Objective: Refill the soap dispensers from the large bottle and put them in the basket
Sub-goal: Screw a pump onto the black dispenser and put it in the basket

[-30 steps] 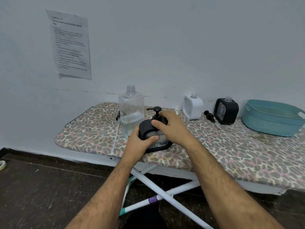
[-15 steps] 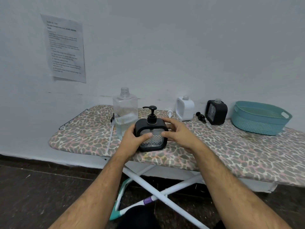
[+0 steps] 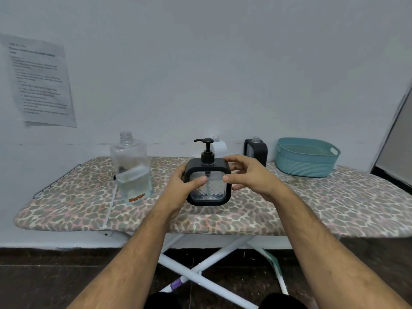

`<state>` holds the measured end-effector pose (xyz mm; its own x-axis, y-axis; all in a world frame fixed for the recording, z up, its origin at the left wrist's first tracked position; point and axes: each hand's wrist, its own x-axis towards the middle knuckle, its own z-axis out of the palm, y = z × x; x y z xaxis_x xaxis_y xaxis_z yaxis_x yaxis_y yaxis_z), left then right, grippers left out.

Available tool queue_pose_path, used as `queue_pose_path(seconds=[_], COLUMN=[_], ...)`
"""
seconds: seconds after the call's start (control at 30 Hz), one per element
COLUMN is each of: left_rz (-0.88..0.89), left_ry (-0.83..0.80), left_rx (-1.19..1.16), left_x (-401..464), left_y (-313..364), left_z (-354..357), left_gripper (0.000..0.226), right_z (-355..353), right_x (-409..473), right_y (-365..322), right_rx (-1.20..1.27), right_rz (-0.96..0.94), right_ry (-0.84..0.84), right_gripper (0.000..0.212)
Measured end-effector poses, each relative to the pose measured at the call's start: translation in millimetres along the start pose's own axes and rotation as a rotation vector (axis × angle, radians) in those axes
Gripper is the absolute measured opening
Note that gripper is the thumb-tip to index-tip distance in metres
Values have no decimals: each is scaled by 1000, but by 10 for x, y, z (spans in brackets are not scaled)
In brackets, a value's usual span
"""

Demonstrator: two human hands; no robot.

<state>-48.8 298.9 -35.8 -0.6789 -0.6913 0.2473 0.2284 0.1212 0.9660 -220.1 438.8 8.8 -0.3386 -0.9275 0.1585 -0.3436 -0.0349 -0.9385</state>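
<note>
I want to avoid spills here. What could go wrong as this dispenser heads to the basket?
The left hand grips the black pump dispenser; the right hand looks barely on it, so it might slip. The uncapped large bottle stands close by; an elbow could tip it. The capless black dispenser stands beside the basket.

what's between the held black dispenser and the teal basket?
Head view: the right hand beside the held black dispenser, then an uncapped black dispenser standing near the wall, then bare board cover up to the teal basket.
</note>
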Motion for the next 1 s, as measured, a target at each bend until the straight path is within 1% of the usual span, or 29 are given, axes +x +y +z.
queue_pose_path(seconds=[0.07, 0.17, 0.23, 0.33, 0.47, 0.6, 0.7, 0.77, 0.83, 1.0], left_rz=[-10, -1, 7, 22, 46, 61, 52, 39, 40, 102], left_ry=[-45, -116, -135, -138, -174, -191, -195, -211, -210, -240], left_rx=[-3, 14, 34, 54, 91, 103, 130, 155, 213, 409], left_x=[58, 126, 177, 262, 404, 644, 867, 1015, 1146, 1471], left_y=[9, 38, 58, 68, 54, 24, -26, -78, -124, -209], left_z=[155, 387, 561, 810, 1132, 1424, 1617, 1784, 1957, 2309], left_gripper=[65, 63, 58, 45, 47, 37, 33, 35, 39, 42], right_z=[-148, -363, -500, -672, -875, -1119, -1335, -1498, -1656, -2091], right_x=[-67, -171, -246, -362, -483, -526, -520, -502, -469, -308], right_y=[26, 62, 93, 138, 239, 294, 325, 362, 391, 449], right_rx=[-13, -7, 3, 11, -22, -115, -166, -190, -206, -262], right_rz=[7, 2, -13, -30, -34, -46, -38, -30, -28, -4], right_ry=[16, 53, 100, 196, 319, 500, 645, 744, 839, 1018], right_gripper=[57, 58, 51, 40, 40, 33, 37, 41, 40, 41])
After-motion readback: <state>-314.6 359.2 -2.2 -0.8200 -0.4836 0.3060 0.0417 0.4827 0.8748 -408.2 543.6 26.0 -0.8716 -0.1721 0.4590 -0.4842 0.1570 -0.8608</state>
